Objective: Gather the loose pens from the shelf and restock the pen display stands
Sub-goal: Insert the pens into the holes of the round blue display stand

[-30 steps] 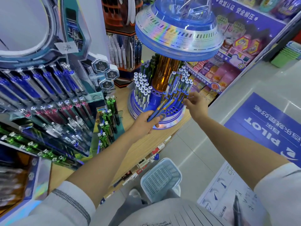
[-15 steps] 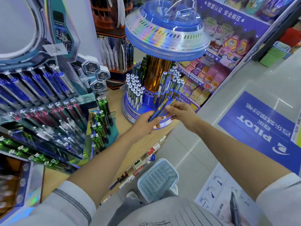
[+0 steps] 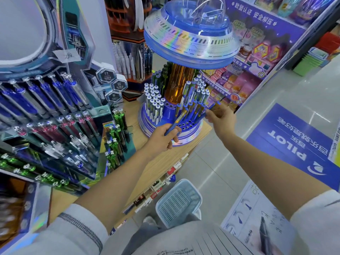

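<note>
Basket [image 3: 178, 200]: on the floor by the person's legs, below the wooden surface [image 3: 165, 163]; its contents do not show.

Left hand [image 3: 162, 139]: fingers curled round the lower end of the spare pens [image 3: 177, 122], blue-bodied, how many I cannot tell. It holds them just in front of the stand's base, probably as a ready supply close to the other hand.

Right hand [image 3: 221, 116]: fingertips pinch a single pen [image 3: 211, 109], slanted, its lower end pointing in at the stand's right side. It looks aimed at a socket.

Pen stand [image 3: 147, 124]: round, set at the corner of the surface. White-capped pens stand on its left and blue ones on its right.

Empty holes [image 3: 185, 125]: a front row in the blue ring, between the two hands. These are the places to fill.

Saucer top [image 3: 191, 45]: overhangs the sockets, which may be why pens go in from the side at an angle.

Wall rack [image 3: 46, 107]: to the left, already full of rows of pens.
</note>
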Available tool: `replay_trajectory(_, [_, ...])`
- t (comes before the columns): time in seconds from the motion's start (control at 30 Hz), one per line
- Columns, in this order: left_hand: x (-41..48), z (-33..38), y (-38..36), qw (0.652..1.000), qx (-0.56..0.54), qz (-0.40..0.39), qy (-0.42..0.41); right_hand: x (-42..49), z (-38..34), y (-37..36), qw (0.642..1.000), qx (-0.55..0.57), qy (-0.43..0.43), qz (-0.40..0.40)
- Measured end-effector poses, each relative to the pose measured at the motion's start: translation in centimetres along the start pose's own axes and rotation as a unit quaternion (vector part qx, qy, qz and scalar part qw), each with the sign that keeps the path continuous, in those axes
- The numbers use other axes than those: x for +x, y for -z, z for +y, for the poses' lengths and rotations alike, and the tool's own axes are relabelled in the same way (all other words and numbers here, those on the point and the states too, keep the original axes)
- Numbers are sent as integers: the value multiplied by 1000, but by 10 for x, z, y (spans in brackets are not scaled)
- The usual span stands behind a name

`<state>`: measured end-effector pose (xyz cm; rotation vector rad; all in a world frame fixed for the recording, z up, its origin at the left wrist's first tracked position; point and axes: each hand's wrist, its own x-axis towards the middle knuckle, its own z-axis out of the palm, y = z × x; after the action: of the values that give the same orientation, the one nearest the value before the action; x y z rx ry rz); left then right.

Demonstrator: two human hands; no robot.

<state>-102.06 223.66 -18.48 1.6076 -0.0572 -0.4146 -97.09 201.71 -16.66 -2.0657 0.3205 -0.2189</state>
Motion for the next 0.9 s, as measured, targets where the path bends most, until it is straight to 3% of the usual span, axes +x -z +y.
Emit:
replay_trajectory(0.17, [0,-1,3,1000,-15,-1,2,0,3,-9,998,-61,-19,-14])
replay_trajectory(0.3, [0,-1,5,1000,-19,-3,1,-3,2,-14,999,8,-47,-8])
replay_trajectory(0.4, [1,-1,6,1000,-11,-4,1,-6,4,-15,996,-36,-64,-52])
replay_trajectory(0.47, [2,-2,4,1000,0,-10,-2,-13,1,-12,996,-5,-65,-68])
replay_trajectory(0.67, [7,1,-10,998,33,-48,5,-31,-14,-2,952,111,-34,-283])
replay_trajectory(0.77, [13,1,-16,999,34,-33,8,-27,-17,3,962,160,-39,-216])
replay_trajectory(0.9, [18,-2,-8,985,133,98,-58,-14,-19,18,977,204,-24,-58])
